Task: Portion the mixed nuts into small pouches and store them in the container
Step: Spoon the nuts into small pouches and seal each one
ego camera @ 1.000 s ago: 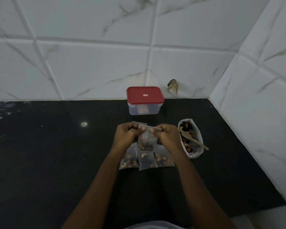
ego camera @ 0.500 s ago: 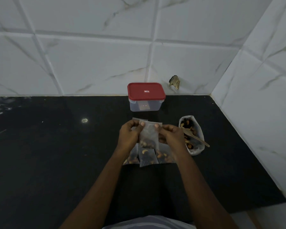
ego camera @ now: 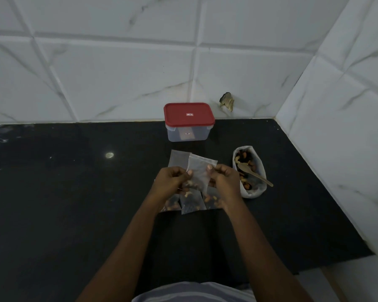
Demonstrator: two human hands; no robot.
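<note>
The left hand (ego camera: 172, 182) and right hand (ego camera: 224, 179) are pinching one part-filled pouch (ego camera: 200, 173) above the counter's (ego camera: 74, 192) middle, seemingly sealing it; three filled pouches (ego camera: 191, 203) are lying beneath; at least one empty pouch (ego camera: 178, 159) is lying behind; the one container (ego camera: 189, 123), by the back edge, is sitting lidded, so storing is probably all left to do; rightward, one nut bag (ego camera: 249, 190) is holding one spoon (ego camera: 255, 174).

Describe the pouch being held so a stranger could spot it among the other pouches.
On the black counter, in front of the red-lidded container, small clear pouches lie flat. The one meant is the only pouch held above them, pinched between the left hand and right hand, nuts at its bottom.
</note>
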